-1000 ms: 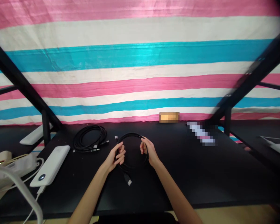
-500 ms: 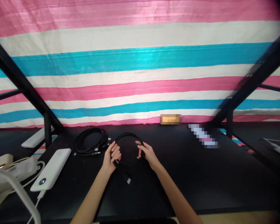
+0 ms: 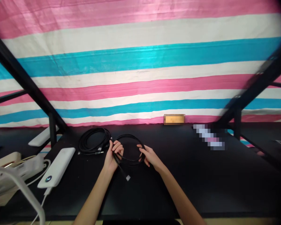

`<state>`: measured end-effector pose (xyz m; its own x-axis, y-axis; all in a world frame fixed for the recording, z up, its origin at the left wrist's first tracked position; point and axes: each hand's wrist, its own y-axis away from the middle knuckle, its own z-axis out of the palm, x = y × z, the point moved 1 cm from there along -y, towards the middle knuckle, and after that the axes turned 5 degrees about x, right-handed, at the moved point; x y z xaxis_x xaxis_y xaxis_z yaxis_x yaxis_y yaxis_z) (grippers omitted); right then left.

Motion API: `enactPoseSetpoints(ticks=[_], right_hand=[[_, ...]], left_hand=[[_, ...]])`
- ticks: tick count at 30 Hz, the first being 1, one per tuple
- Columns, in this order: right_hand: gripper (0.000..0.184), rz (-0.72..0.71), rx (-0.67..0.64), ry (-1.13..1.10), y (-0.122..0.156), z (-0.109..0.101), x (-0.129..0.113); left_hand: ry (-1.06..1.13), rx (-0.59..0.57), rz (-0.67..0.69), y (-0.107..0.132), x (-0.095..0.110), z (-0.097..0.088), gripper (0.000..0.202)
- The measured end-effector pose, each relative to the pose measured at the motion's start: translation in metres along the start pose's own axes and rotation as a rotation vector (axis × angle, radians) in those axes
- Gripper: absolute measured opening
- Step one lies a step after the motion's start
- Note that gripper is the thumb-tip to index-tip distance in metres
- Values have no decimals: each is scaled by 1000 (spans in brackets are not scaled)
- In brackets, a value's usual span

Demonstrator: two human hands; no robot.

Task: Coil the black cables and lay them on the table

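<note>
A coiled black cable [image 3: 130, 137] forms a round loop on the black table [image 3: 201, 175]. My left hand [image 3: 114, 154] is closed on the loop's left side. My right hand [image 3: 148, 155] is closed on its right side. One end of the cable, with a silver plug [image 3: 127, 177], trails toward me between my wrists. A second, thicker bundle of coiled black cables [image 3: 94, 140] lies just left of the held loop, apart from my hands.
A white power bank [image 3: 57, 167] with a lit indicator and a white lead lies at the left. Further left are white devices and cords [image 3: 18, 168]. Black frame bars [image 3: 25, 81] slant on both sides. A striped pink, white and blue sheet [image 3: 140, 62] hangs behind.
Both hands have moved the coiled cable away from me and lowered it toward the table, close beside the other bundle. The loop looks flatter now.
</note>
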<state>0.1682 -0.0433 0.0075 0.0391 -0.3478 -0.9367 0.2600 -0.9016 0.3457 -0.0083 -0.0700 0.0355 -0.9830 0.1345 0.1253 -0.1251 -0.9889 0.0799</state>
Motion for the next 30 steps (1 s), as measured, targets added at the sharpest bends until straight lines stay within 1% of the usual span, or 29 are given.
enactPoseSetpoints(ticks=[3, 5, 7, 9, 10, 12, 14, 17, 18, 20, 22, 23, 25, 27, 28, 30], right_hand=[[40, 6, 18, -172, 0, 0, -1], [40, 6, 24, -308, 0, 0, -2], [38, -5, 34, -415, 0, -1, -4], [36, -18, 54, -488, 0, -2, -6], [36, -28, 71, -507, -1, -3, -6], [39, -56, 107, -512, -1, -5, -8], [45, -89, 134, -470, -1, -7, -9], [53, -163, 167, -335, -2, -8, -8], [54, -195, 178, -273, -3, -8, -7], [54, -266, 188, -152, -3, -6, -5], [47, -309, 174, -72, -2, -2, -2], [42, -319, 167, -49, -2, 0, -2], [32, -344, 175, -26, 0, 2, -2], [29, -374, 212, -33, 1, 2, -4], [30, -380, 233, -50, 1, 1, -6], [39, -358, 259, -106, 1, -3, -9]], left_hand=[[-60, 9, -20, 0, 0, -2, 31], [-107, 25, -45, 1, -1, -4, 21], [-218, 7, -88, 4, -3, -7, 11], [-397, -60, -133, 7, -8, -8, 22], [-491, -100, -144, 9, -10, -8, 26], [-634, -156, -128, 10, -15, -6, 29], [-733, -171, -77, 11, -18, -3, 27], [-847, -160, -9, 10, -21, 0, 28], [-860, -138, 1, 10, -21, 0, 29], [-804, -70, -8, 8, -21, -1, 36], [-693, -16, -41, 6, -19, -3, 44], [-642, -9, -60, 4, -18, -5, 45], [-585, -26, -101, 1, -12, -7, 45], [-567, -56, -166, 0, -7, -9, 43], [-565, -72, -214, 0, -5, -9, 43], [-577, -104, -333, 1, -3, -10, 43]])
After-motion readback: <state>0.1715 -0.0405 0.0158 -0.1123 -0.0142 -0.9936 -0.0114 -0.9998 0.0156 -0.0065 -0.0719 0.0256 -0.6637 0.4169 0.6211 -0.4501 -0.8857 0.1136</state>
